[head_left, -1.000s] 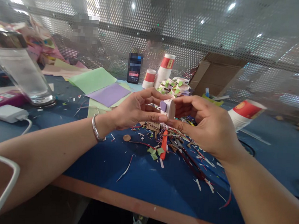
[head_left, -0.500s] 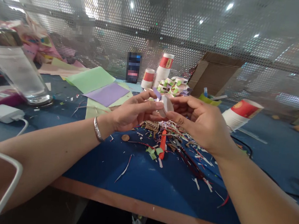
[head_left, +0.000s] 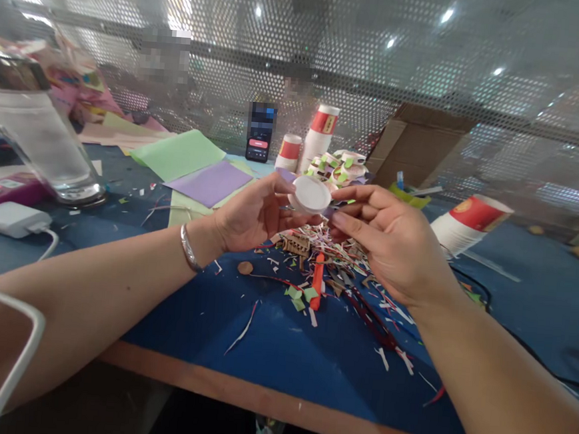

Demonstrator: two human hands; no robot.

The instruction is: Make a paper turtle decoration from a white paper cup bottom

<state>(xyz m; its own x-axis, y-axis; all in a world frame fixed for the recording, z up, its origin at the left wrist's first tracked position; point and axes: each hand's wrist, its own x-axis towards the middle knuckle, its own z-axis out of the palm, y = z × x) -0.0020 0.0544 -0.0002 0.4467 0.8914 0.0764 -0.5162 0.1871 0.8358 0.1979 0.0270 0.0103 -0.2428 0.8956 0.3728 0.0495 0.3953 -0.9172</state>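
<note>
A cut-off paper cup bottom (head_left: pixel 312 195), white and round, is held up above the table with its flat face tilted my way. My left hand (head_left: pixel 255 207) grips its left side, thumb at the upper rim and fingers below. At the right rim are the bent fingertips and thumb of my right hand (head_left: pixel 383 228), closed about that edge. A bit of purple paper (head_left: pixel 285 174) shows behind my left thumb. Under both hands lies a heap of paper shreds (head_left: pixel 346 255), with an orange-red strip-like tool (head_left: pixel 317 283) and a small brown disc (head_left: pixel 245 268).
Stacked paper cups (head_left: pixel 320 136) and a lit phone (head_left: pixel 260 134) stand at the back, beside a pile of cut cup pieces (head_left: pixel 341 166). Another cup stack (head_left: pixel 469 221) leans at right. Green paper (head_left: pixel 179 155), purple paper (head_left: pixel 212 183) and a glass bottle (head_left: pixel 44 144) are left.
The cup bottom has turned from nearly edge-on to show its round flat face. My right thumb has shifted slightly right, off its front.
</note>
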